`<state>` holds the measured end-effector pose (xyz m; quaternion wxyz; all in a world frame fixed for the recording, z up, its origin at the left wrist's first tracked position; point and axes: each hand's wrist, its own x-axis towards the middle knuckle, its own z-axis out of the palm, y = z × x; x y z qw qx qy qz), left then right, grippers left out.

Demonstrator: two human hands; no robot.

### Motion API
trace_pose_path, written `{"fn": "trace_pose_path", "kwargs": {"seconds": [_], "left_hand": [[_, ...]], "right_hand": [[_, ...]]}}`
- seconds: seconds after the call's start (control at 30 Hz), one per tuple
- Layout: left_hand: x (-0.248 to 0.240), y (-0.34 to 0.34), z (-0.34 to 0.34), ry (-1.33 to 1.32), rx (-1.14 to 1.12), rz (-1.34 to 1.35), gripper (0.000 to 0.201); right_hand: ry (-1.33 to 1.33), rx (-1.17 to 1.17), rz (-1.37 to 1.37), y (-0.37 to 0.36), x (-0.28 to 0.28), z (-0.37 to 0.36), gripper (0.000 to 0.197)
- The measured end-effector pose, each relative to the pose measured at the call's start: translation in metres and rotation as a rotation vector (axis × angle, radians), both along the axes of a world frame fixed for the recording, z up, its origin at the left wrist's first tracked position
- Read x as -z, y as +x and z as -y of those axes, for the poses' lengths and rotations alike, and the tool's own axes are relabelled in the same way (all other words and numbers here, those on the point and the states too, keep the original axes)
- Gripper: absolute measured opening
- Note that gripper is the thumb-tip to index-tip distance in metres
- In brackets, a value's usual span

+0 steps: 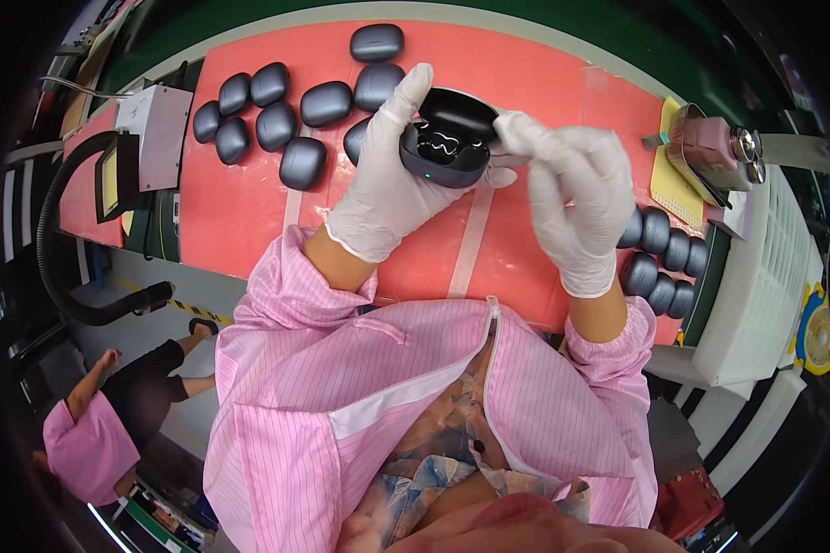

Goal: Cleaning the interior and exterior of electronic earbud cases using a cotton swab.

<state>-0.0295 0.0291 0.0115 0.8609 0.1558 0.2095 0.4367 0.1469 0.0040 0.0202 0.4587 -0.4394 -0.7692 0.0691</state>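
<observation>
An earbud charging case (443, 171), dark grey with its lid raised, rests in my white-gloved left hand (380, 184), thumb up along its left side. Its glossy black inside faces up, and a small green light glows on its front. At the case's right edge is my gloved right hand (579, 198), fingers curled together and pointing toward the lid. Whatever those fingers may pinch is too hidden to make out. Several closed charging cases (302, 163) lie on the red mat to the left and behind my left hand.
More closed cases (655, 229) sit in rows at the mat's right edge. Behind them are yellow notepads (673, 184) and a clear holder with pump-top bottles (713, 143). At left stand a white box (155, 129) and a black flexible hose (51, 244). Another person (92, 433) is beyond the table.
</observation>
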Motion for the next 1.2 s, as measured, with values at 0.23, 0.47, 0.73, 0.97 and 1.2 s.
{"fn": "trace_pose_path", "kwargs": {"seconds": [0.23, 0.47, 0.73, 0.97, 1.2], "left_hand": [[0.003, 0.001, 0.003, -0.104, 0.023, 0.062, 0.069], [-0.001, 0.001, 0.004, 0.012, 0.027, 0.054, 0.068], [0.003, 0.005, 0.011, 0.907, -0.368, -0.656, 0.054], [0.004, 0.009, 0.008, 0.747, -0.345, -0.455, 0.068], [0.008, 0.010, 0.012, 0.760, -0.336, -0.655, 0.084]], "right_hand": [[-0.064, -0.239, -0.246, -0.005, 0.001, 0.000, 0.025], [0.080, -0.029, 0.049, -0.004, -0.004, 0.001, 0.025], [-0.168, -0.125, -0.104, -0.015, -0.005, 0.016, 0.017], [-0.433, 0.072, -0.633, 0.002, -0.011, 0.008, 0.013], [-0.178, 0.031, 0.090, 0.004, 0.006, 0.003, 0.025]]}}
